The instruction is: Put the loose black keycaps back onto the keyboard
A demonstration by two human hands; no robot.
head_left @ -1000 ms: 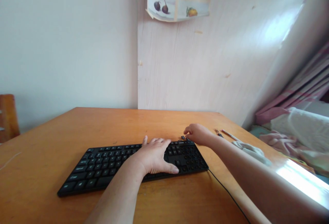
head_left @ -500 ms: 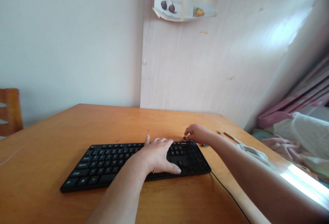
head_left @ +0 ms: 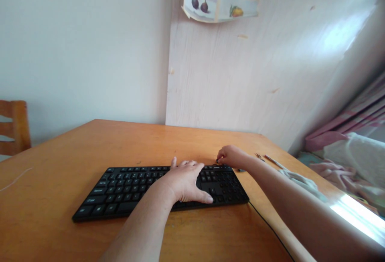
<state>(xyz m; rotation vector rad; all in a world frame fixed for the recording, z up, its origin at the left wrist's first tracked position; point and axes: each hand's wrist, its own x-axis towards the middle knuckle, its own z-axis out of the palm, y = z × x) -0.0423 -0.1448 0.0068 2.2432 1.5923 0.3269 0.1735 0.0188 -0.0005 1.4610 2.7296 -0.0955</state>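
A long black plastic keyboard with white-marked keys (head_left: 129, 188) is set flat on an orange-brown wooden table (head_left: 120, 144), its number pad toward the right. The left hand (head_left: 188, 184) is laid palm down across the middle of the keyboard, its thumb spread wide toward the near edge and its other fingers extended over the far rows; the keys lie directly under the palm and fingers.

The right hand (head_left: 231, 156) is held just beyond the far right edge of the keyboard. Its fingers are curled, and a small dark piece (head_left: 218, 161) is pinched at the fingertips; its exact shape is too small to be told. Another small dark object (head_left: 241, 170) is partly hidden beside the right wrist.

A thin black cable (head_left: 268, 222) is run from the keyboard's near right corner toward the bottom edge of the view, passing beneath the right forearm. Farther right, a slim pen-like stick (head_left: 273, 161) and a crumpled grey-white cloth (head_left: 300, 180) are seen on the table.
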